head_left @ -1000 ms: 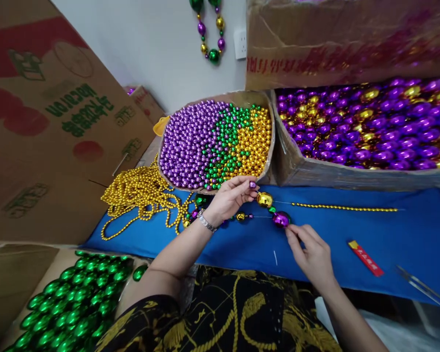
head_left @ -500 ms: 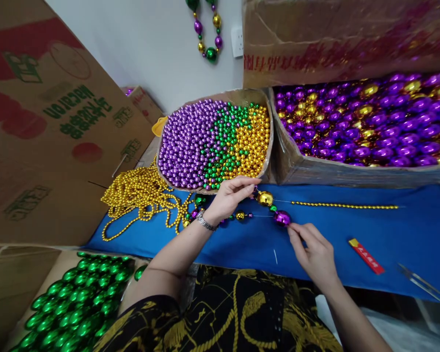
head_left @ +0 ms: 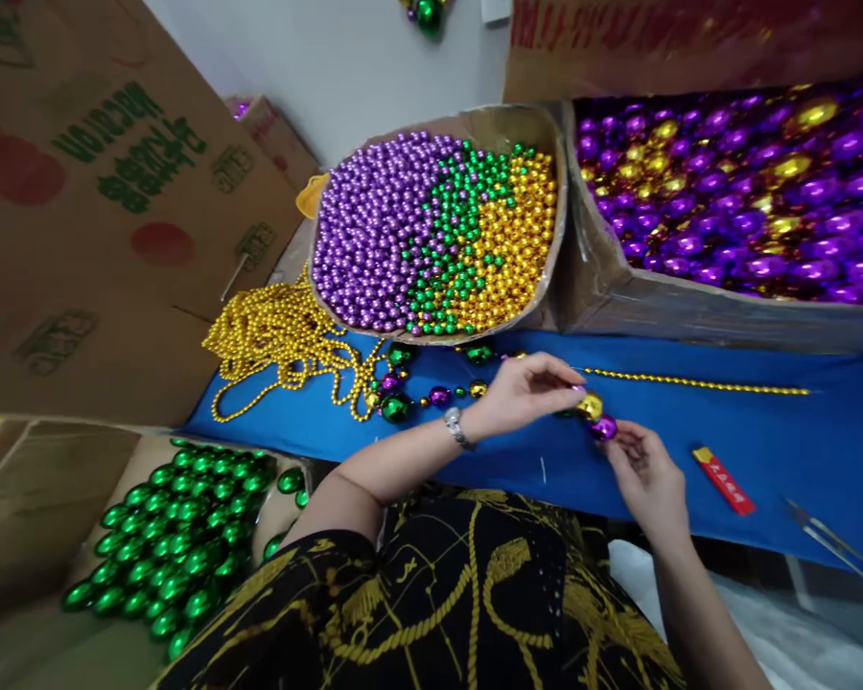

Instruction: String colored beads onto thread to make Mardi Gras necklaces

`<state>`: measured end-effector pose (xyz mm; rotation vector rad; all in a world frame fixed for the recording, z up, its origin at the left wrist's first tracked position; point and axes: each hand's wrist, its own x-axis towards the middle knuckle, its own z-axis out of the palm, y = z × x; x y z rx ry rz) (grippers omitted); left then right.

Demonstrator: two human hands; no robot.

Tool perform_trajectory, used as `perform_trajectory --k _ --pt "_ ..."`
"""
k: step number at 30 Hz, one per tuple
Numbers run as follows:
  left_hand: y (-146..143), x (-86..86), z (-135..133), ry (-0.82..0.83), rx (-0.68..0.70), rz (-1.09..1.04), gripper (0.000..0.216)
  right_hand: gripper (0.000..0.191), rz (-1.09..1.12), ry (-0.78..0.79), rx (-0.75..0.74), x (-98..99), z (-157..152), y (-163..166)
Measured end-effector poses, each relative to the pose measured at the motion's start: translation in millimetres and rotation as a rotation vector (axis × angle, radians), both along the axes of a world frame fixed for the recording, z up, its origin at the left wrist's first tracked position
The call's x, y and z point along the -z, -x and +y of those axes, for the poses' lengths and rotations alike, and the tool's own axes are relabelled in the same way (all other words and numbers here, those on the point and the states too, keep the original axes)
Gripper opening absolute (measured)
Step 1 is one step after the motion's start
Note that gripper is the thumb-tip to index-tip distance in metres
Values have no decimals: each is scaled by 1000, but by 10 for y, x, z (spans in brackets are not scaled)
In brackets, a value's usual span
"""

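My left hand [head_left: 536, 391], with a metal watch [head_left: 458, 428] on its wrist, pinches a bead string at a small purple bead by the fingertips. Beside those fingers is a large gold bead [head_left: 589, 406], and a shiny purple bead [head_left: 603, 427] touches it. My right hand [head_left: 651, 479] grips that purple bead from the right, fingers closed. The strung part of the bead necklace [head_left: 439, 396], in green, purple and gold, lies on the blue cloth and runs partly behind my left hand. A thin gold bead strand [head_left: 697, 381] extends right across the cloth.
A cardboard tray [head_left: 559, 240] holds small purple, green and gold beads. Larger purple and gold ones fill a box [head_left: 690, 302] at right. Gold bead chains [head_left: 280, 331] lie left; green beads [head_left: 179, 537] sit lower left. A red packet [head_left: 723, 479] and metal snips [head_left: 834, 541] lie right.
My left hand has moved right along the string, closer to my right hand. The gold and purple beads now sit close together between the hands. The camera view has tilted down.
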<state>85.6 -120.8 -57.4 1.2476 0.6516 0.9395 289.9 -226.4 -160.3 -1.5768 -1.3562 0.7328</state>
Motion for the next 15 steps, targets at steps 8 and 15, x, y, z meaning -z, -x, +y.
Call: perform_trajectory --k 8,15 --pt "-162 53 -217 -418 -44 136 8 35 -558 -64 -64 -221 -31 -180" --pt "-31 -271 -369 -609 -39 192 11 26 -687 -491 -227 -775 89 216"
